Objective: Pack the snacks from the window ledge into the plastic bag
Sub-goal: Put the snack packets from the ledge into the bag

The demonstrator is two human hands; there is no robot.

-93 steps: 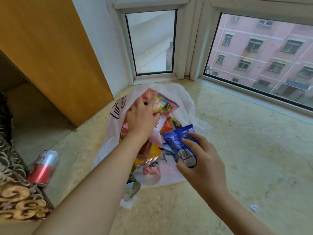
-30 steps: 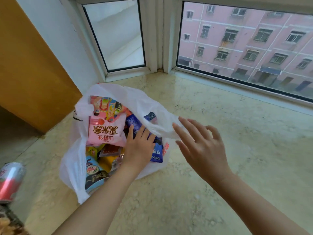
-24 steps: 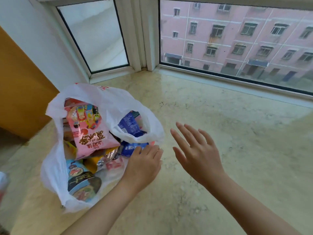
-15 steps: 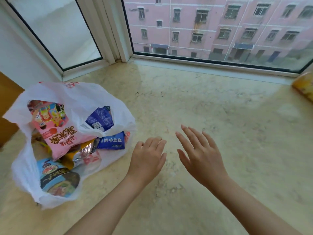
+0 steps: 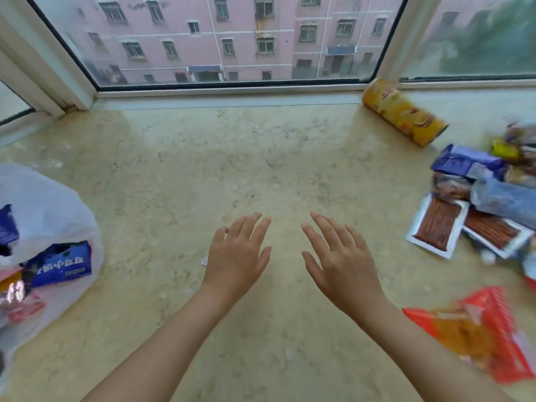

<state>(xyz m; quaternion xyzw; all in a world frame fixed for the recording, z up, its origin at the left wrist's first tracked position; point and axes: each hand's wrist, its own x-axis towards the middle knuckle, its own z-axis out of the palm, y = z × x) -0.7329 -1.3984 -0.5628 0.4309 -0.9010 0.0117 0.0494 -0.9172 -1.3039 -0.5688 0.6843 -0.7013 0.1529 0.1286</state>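
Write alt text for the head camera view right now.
Two empty open hands, left hand and right hand, hover over a marble window ledge. A part-filled white plastic bag lies left; loose snack packets and a yellow chip can lie right.

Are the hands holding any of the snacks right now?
No. The left hand and the right hand are both empty, with fingers spread, above the bare ledge, touching no snack.

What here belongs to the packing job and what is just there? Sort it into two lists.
Job:
plastic bag, part filled
yellow chip can, lying down
blue packets
two meat-stick packs
orange-red bag
left hand, right hand, both empty

Just there:
window
marble ledge
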